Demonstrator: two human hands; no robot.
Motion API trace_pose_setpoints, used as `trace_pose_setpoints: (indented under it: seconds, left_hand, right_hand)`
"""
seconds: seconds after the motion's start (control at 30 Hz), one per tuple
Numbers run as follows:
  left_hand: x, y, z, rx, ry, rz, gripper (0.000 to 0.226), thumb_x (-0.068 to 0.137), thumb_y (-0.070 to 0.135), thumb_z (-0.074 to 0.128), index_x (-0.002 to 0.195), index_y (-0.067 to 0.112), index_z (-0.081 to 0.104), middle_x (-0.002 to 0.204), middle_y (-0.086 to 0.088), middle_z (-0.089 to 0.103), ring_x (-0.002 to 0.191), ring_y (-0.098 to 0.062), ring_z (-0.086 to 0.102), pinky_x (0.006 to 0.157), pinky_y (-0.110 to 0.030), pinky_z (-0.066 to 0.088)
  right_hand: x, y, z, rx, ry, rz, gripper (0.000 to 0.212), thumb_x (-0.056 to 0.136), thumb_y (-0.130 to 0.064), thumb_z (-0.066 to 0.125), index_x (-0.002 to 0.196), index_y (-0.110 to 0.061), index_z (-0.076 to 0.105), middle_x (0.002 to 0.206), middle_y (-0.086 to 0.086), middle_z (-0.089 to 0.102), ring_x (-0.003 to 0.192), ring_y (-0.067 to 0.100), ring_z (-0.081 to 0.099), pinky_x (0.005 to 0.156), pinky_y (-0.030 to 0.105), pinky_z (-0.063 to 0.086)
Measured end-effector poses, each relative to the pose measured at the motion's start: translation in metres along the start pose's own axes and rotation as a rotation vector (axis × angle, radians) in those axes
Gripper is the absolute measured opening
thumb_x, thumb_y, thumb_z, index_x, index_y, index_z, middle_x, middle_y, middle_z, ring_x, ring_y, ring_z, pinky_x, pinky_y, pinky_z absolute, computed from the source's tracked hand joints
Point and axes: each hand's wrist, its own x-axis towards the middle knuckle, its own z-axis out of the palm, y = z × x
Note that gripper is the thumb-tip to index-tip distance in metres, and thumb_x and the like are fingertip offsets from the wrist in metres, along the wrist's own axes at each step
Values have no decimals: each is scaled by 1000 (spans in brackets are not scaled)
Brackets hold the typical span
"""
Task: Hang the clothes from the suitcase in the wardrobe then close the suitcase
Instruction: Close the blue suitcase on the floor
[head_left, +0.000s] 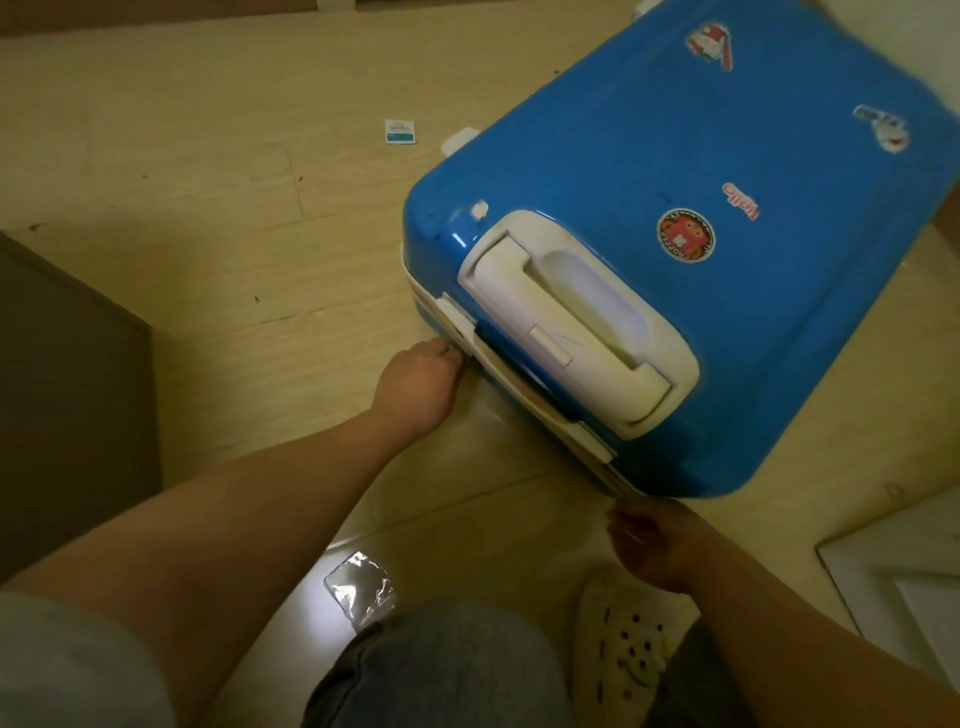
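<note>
A blue hard-shell suitcase (649, 156) with cartoon stickers lies flat on the floor with its lid down. A white handle housing (571, 317) faces me. My left hand (418, 384) reaches to the white latch (457, 325) on the near left edge, fingertips touching it. My right hand (652, 540) sits at the near right corner, just below the suitcase rim, fingers curled; whether it holds anything is unclear. No clothes or wardrobe are in view.
Pale tiled floor all around. A dark brown furniture piece (67, 374) stands at the left. A clear plastic wrapper (361, 590) lies by my knee, a small packet (400, 132) farther off. My foot in a cream clog (621, 649) is at the bottom; a white panel (904, 587) lies right.
</note>
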Motion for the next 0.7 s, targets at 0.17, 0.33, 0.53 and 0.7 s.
trace_pose_setpoints:
  seconds: [0.17, 0.33, 0.53, 0.7]
  left_hand:
    - [-4, 4, -1, 33, 6, -4, 34, 102, 25, 34, 127, 13, 53, 118, -12, 55, 107, -28, 54, 84, -34, 44]
    - [-5, 7, -3, 20, 4, -41, 34, 102, 23, 34, 126, 10, 54, 118, -13, 56, 108, -28, 54, 86, -33, 44]
    - [-10, -8, -11, 25, 16, -89, 34, 102, 19, 34, 122, 5, 57, 117, -15, 56, 110, -30, 53, 87, -33, 41]
    - [-23, -23, -6, 78, 15, -63, 32, 99, 14, 38, 123, 7, 57, 115, -14, 58, 108, -29, 54, 87, -34, 42]
  right_hand:
    - [-12, -28, -17, 426, 128, -144, 39, 101, -25, 32, 137, -14, 42, 137, 4, 48, 127, 24, 45, 103, 35, 39]
    - [-25, -30, -6, 353, 71, -213, 42, 99, -31, 36, 138, -15, 40, 133, 5, 48, 128, 30, 42, 104, 43, 38]
    - [-33, -25, 21, 223, 6, -206, 39, 100, -25, 36, 137, -11, 41, 137, 10, 47, 126, 35, 43, 103, 45, 40]
    - [-35, -11, 57, 211, -91, -181, 43, 100, -32, 37, 138, -12, 40, 139, 11, 46, 127, 37, 42, 99, 49, 42]
